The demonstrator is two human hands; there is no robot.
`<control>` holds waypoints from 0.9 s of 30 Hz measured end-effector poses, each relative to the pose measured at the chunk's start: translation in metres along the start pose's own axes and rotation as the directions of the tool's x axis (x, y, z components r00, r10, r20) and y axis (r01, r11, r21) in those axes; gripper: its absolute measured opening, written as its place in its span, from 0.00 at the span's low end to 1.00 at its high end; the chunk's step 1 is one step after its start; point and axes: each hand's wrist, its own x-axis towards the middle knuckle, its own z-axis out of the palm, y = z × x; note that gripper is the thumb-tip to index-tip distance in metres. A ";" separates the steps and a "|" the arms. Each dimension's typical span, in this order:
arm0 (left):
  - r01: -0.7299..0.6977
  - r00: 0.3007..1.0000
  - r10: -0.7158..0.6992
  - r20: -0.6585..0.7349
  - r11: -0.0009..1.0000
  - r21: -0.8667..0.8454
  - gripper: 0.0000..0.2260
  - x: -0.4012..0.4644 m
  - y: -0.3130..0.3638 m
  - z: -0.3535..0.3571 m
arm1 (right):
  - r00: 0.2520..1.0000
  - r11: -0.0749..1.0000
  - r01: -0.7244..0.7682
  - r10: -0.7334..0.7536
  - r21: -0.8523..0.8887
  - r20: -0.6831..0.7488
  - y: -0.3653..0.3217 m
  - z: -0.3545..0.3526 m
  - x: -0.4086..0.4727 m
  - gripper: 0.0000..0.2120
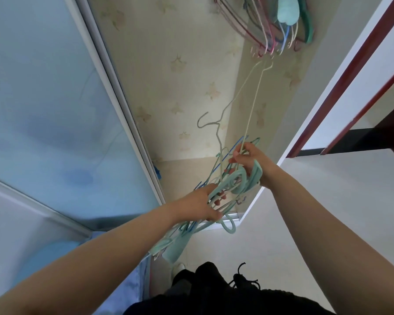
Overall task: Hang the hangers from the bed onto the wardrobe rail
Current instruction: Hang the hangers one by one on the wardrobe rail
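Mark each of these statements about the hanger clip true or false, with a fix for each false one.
1. Both hands hold the tangled bundle of hangers. True: the left hand grips it from below and the right hand holds it higher up.
2. The right hand's fingers pinch a cream wire hanger that reaches up toward the hung hangers. True.
3. No hangers hang at the top of the view. False: a group of coloured ones already hangs there.
4. The bundle lies on a bed. False: it is held in the air in front of the wardrobe.
5. The left hand is empty. False: it grips the bundle.
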 end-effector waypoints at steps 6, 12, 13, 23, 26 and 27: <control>-0.025 1.000 0.023 0.013 0.980 0.198 0.12 -0.001 -0.003 0.008 | 0.972 0.904 0.058 0.045 -0.423 0.231 -0.010 -0.009 -0.015 0.07; -0.098 0.994 0.103 0.026 0.803 0.587 0.17 -0.001 -0.005 0.021 | 0.963 0.815 0.102 0.062 -0.571 0.261 -0.010 0.000 -0.021 0.08; -0.106 0.993 0.110 0.033 0.773 0.626 0.18 -0.001 -0.006 0.022 | 0.971 0.829 0.090 0.050 -0.552 0.234 -0.008 0.001 -0.021 0.08; -0.040 0.993 0.106 -0.052 0.713 0.700 0.23 -0.002 -0.016 0.015 | 0.994 0.948 0.082 -0.101 -0.307 -0.048 0.007 0.009 -0.025 0.07; -0.053 0.981 0.169 -0.092 0.698 0.714 0.21 -0.006 -0.024 0.012 | 0.982 0.965 0.117 -0.147 -0.236 -0.116 0.011 0.015 -0.029 0.06; -0.063 0.975 0.196 -0.108 0.703 0.708 0.21 -0.008 -0.026 0.010 | 0.977 0.974 0.119 -0.150 -0.194 -0.151 0.012 0.017 -0.030 0.06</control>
